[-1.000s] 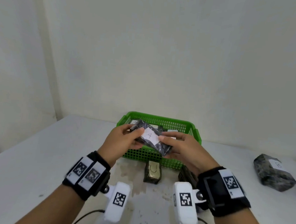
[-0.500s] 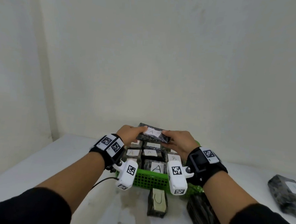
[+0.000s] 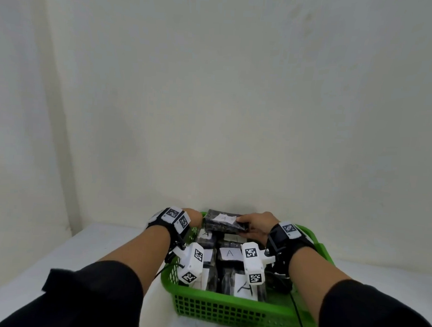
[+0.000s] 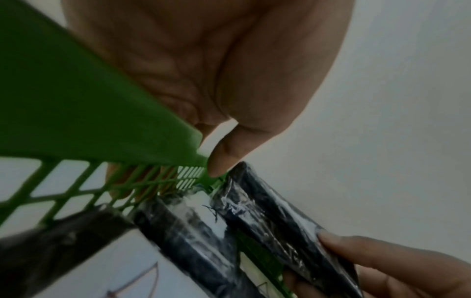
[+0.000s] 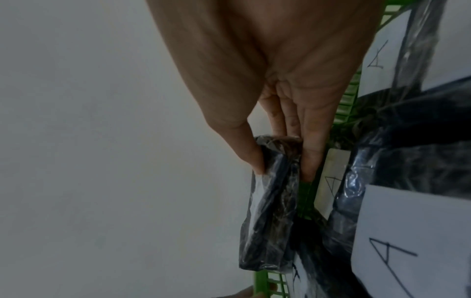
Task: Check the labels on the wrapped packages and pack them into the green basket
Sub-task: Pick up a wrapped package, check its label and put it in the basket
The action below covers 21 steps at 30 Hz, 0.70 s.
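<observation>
The green basket (image 3: 218,298) sits low in the head view with several black wrapped packages (image 3: 230,253) inside, their white labels reading A. One more wrapped package (image 3: 219,226), label A facing up, lies across the basket's far end. My right hand (image 3: 253,226) pinches its right end between thumb and fingers (image 5: 309,161). My left hand (image 3: 193,217) is at the far left corner. Its thumb (image 4: 221,159) touches the package's (image 4: 280,221) left end by the rim (image 4: 76,100). Its other fingers lie outside the mesh wall, mostly hidden.
The basket stands on a white table (image 3: 54,267) that runs off to the left. A bare pale wall (image 3: 237,114) rises close behind the basket. Black cables (image 3: 299,317) trail from my wrist cameras over the basket's right side.
Both hands carried the labelled package forward and down, from in front of me to the basket's far end. The left fingers have slipped off it to outside the basket wall.
</observation>
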### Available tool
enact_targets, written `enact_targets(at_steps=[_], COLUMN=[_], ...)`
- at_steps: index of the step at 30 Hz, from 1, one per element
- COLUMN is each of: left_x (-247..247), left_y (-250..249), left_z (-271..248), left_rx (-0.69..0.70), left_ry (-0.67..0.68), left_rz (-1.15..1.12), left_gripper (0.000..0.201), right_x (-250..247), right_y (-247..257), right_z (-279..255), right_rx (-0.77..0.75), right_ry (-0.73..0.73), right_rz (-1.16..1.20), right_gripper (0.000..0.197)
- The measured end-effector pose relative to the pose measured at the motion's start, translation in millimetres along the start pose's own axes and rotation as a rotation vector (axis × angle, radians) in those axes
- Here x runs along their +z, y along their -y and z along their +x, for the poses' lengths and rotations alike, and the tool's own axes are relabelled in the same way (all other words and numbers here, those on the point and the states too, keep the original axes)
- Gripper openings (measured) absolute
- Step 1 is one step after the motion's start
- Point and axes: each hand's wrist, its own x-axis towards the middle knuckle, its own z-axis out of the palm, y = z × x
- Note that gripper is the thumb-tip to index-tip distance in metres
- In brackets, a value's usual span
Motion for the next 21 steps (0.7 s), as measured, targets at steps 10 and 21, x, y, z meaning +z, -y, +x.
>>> enact_targets(at_steps=[10, 21], left_x=[-2.0, -1.1], left_y=[7.3, 7.1], left_z=[16.3, 19.4], left_rx=[0.131, 0.170], left_ry=[0.107, 0.092], left_rz=[0.412, 0.496], left_gripper=[0.032, 0.021], right_x=[17.2, 16.8], right_y=[-4.4, -6.9], right_z=[10.4, 18.7], right_rx=[-0.036, -0.012], right_ry=[-0.116, -0.117], right_rz=[-0.359, -0.337], right_gripper=[0.032, 0.021])
